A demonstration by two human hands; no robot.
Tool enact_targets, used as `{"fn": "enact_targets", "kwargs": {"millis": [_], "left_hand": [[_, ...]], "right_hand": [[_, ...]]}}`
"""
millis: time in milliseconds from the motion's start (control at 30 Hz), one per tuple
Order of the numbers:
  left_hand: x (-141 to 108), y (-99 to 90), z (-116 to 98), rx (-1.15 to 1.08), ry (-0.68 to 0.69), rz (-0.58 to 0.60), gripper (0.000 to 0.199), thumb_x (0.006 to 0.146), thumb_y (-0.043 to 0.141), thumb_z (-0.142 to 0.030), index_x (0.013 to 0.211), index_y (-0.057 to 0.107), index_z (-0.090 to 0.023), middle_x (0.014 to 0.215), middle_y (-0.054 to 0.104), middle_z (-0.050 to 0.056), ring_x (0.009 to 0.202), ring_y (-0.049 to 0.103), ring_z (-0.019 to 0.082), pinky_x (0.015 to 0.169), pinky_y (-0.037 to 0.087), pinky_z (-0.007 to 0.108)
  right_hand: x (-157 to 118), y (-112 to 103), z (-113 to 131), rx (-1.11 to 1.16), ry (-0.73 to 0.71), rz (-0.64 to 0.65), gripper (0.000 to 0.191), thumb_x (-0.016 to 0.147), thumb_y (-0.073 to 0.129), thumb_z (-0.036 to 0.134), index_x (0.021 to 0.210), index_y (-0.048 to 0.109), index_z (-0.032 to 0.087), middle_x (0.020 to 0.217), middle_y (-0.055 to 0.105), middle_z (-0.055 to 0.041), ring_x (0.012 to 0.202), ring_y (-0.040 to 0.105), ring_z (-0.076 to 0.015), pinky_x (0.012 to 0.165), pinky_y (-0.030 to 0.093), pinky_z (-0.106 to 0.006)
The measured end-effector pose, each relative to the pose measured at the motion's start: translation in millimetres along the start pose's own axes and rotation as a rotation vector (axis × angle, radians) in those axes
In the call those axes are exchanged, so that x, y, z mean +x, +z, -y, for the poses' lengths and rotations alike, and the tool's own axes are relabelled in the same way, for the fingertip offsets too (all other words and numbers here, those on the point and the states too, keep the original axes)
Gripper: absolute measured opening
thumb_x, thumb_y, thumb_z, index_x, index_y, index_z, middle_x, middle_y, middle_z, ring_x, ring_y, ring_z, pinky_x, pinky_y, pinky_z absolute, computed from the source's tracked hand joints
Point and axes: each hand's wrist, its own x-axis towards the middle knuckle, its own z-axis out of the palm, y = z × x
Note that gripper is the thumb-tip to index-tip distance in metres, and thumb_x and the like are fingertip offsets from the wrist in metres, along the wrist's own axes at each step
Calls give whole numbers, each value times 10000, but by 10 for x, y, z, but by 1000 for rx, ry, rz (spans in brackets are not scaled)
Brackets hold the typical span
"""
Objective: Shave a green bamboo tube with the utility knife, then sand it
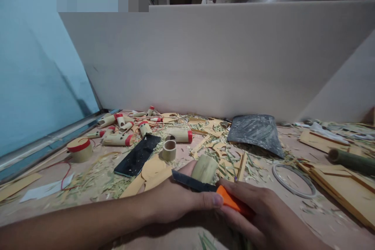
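My left hand (178, 199) is wrapped round a short, pale bamboo piece (205, 168) just above the table, its thumb stretched out beside the knife. My right hand (258, 207) grips the orange handle of a knife (230, 200). The dark blade points left and lies across the near side of the bamboo piece, over my left hand. Behind my left hand stands a small bamboo ring (169, 150). To its left lies a black phone (137, 155) sprinkled with shavings.
Bamboo tubes with red ends (118, 139) lie at the back left, near a red-banded round piece (79, 149). A dark curved sheet (254, 134) lies at the back, with a grey ring (293, 180) and wooden frame (345, 187) at right. Shavings litter the table.
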Motion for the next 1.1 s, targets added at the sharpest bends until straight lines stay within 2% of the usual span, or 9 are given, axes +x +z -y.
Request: {"fn": "enact_targets", "kwargs": {"millis": [200, 333, 400, 533, 667, 833, 933, 1000, 1100], "left_hand": [[15, -6, -13, 156, -87, -102, 535, 886, 749, -614, 1191, 669, -182, 1087, 723, 91, 1009, 651, 264, 877, 512, 374], [2, -10, 38, 155, -121, -104, 701, 853, 782, -610, 1374, 538, -210, 897, 642, 14, 696, 544, 152, 658, 451, 271], [6, 1, 40, 79, -195, -89, 747, 895, 703, -651, 1439, 458, -202, 805, 580, -23, 579, 460, 119, 552, 387, 242], [-5, 24, -87, 41, -158, -102, 596, 956, 630, -606, 1378, 534, -196, 1004, 660, 65, 831, 614, 187, 690, 471, 279], [-26, -4, -255, 132, -67, -126, 564, 845, 820, -451, 1320, 612, -229, 1201, 680, 99, 1125, 620, 266, 905, 479, 354], [14, -56, -263, 33, -99, -240, 688, 824, 847, -465, 1375, 518, -217, 1109, 702, 94, 967, 663, 228, 811, 482, 320], [24, -50, -214, -44, -143, -237, 664, 837, 831, -486, 1332, 506, -187, 1052, 709, 96, 832, 659, 187, 765, 483, 307], [13, -34, -191, -99, -173, -232, 618, 851, 811, -522, 1284, 518, -192, 1050, 707, 92, 808, 658, 176, 744, 480, 297], [-19, 2, -191, -104, -225, -212, 599, 828, 826, -561, 1219, 542, -208, 1007, 698, 60, 773, 642, 159, 685, 443, 264]], "right_hand": [[81, -103, -174, -73, 88, -123, 321, 1060, 533, 511, 934, 694, 262, 795, 760, -16, 679, 694, -205, 605, 476, -255], [191, -287, -372, -236, 264, -303, 398, 1046, 497, 561, 965, 717, 239, 676, 727, -24, 556, 630, -218, 549, 411, -284], [215, -316, -362, -193, 248, -259, 414, 1064, 467, 560, 997, 715, 236, 742, 755, -36, 620, 663, -229, 595, 431, -295], [225, -258, -212, 25, 231, -172, 463, 1083, 424, 587, 952, 695, 235, 829, 761, -33, 729, 669, -227, 638, 456, -294], [229, -211, -169, 223, 234, -211, 483, 1069, 443, 622, 969, 703, 227, 910, 756, -50, 876, 672, -254, 707, 494, -306], [201, -195, -136, 553, 278, -191, 474, 971, 599, 694, 1012, 712, 236, 769, 664, -1, 710, 630, -188, 598, 481, -252], [173, -194, -85, 800, 336, -71, 530, 877, 712, 734, 1103, 683, 256, 550, 421, 102, 429, 378, -98, 403, 301, -202], [161, -202, -57, 927, 394, -2, 554, 837, 758, 747, 1073, 646, 259, 521, 305, 143, 400, 212, -63, 372, 211, -179], [157, -220, -26, 1010, 482, 30, 589, 803, 772, 781, 1002, 602, 253, 511, 286, 154, 424, 169, -54, 374, 185, -159]]}}
